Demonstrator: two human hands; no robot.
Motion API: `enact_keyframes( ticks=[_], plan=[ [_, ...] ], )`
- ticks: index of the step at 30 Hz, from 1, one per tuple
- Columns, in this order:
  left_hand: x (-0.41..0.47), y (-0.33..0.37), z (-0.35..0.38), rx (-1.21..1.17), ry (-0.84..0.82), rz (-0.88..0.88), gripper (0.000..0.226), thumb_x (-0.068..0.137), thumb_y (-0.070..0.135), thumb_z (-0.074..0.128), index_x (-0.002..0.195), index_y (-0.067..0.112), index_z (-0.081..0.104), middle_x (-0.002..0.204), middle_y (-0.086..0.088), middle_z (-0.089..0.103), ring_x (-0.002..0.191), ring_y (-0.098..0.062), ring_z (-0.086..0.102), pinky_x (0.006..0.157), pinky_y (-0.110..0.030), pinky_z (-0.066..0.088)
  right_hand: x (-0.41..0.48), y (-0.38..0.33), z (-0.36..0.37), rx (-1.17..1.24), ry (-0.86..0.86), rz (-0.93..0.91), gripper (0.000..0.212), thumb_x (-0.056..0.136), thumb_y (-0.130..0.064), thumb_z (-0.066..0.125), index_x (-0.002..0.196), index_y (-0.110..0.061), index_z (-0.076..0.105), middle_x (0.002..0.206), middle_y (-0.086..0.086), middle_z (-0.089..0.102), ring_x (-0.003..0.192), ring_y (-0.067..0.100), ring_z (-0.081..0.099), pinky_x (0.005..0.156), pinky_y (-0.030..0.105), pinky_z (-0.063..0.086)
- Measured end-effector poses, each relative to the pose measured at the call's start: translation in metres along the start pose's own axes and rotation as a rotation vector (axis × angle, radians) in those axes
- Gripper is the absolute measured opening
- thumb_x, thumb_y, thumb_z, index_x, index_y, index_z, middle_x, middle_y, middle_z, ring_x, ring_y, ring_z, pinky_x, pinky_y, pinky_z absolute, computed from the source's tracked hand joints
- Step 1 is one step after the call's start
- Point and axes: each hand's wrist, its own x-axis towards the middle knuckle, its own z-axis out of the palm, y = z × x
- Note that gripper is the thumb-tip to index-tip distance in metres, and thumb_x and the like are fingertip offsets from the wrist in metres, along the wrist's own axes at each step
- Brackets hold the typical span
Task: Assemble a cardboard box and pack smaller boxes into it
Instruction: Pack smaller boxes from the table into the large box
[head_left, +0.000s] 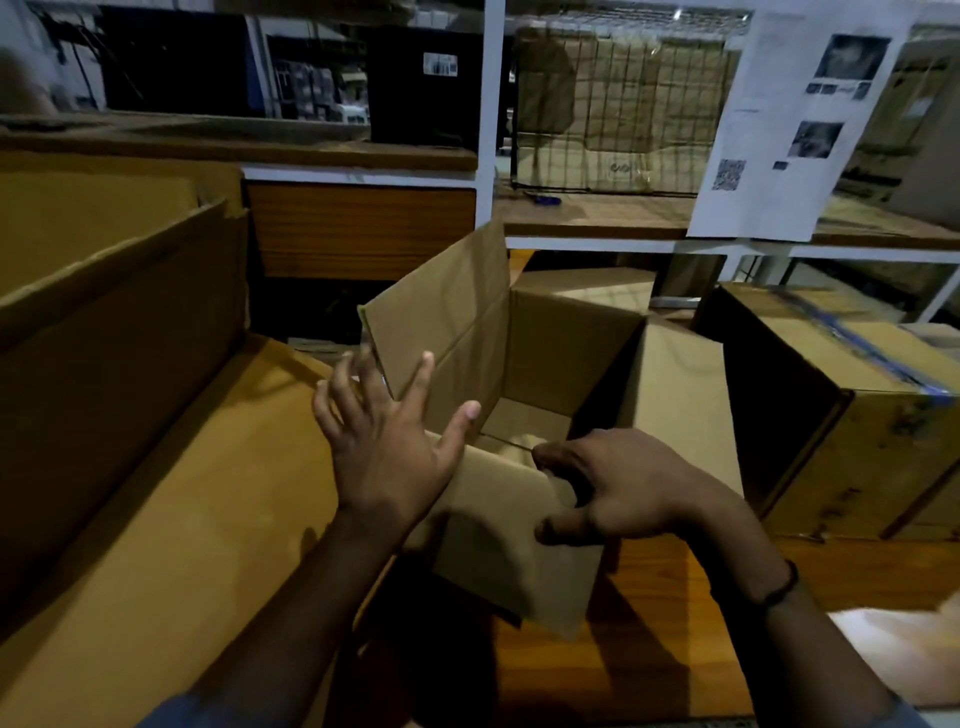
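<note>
The open cardboard box stands on the wooden table. The right hand pinches its near flap; the left hand is splayed, gripping nothing. Best steady the left wall while folding that flap outward

Seemingly no legible text, even on poster
</note>
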Motion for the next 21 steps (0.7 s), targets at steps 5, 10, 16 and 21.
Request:
enact_keyframes(
  ticks=[5, 10, 16, 21],
  plan=[
    [-0.005, 0.001, 0.002, -0.392, -0.257, -0.105, 0.076, 0.092, 0.084, 0.023, 0.157, 0.047, 0.036, 0.156, -0.013, 0.048, 0.145, -0.030, 0.040, 0.118, -0.048, 0.032, -0.008, -0.010, 0.008, -0.089, 0.065, 0.006, 0.075, 0.070, -0.095, 0.055, 0.120, -0.040, 0.063, 0.086, -0.019, 0.069, 0.074, -0.002, 0.064, 0.062, 0.018, 0.054],
    [-0.035, 0.001, -0.015, -0.475, -0.189, -0.059, 0.078, 0.088, 0.088, 0.029, 0.158, 0.058, 0.016, 0.152, -0.010, 0.052, 0.130, -0.030, 0.056, 0.101, -0.041, 0.047, -0.033, -0.017, 0.000, -0.067, -0.013, 0.010, 0.069, 0.073, -0.093, 0.057, 0.113, -0.037, 0.064, 0.089, -0.018, 0.065, 0.081, -0.001, 0.059, 0.072, 0.021, 0.052],
    [-0.045, -0.002, -0.026, -0.508, -0.094, -0.144, 0.118, 0.082, 0.081, 0.049, 0.161, 0.033, -0.024, 0.123, -0.017, 0.071, 0.096, -0.026, 0.073, 0.076, -0.030, 0.057, -0.046, -0.019, -0.004, 0.005, -0.025, -0.005, 0.061, 0.070, -0.095, 0.058, 0.088, -0.037, 0.059, 0.072, -0.025, 0.060, 0.078, -0.008, 0.059, 0.058, 0.016, 0.042],
    [-0.032, -0.023, -0.022, -0.379, -0.267, -0.297, 0.120, 0.069, 0.105, 0.019, 0.163, 0.029, 0.020, 0.129, -0.013, 0.062, 0.109, -0.029, 0.064, 0.088, -0.044, 0.057, -0.043, -0.024, -0.006, 0.021, -0.021, 0.002, 0.058, 0.068, -0.096, 0.058, 0.085, -0.040, 0.058, 0.069, -0.020, 0.060, 0.077, -0.008, 0.059, 0.055, 0.018, 0.042]
  ],
)
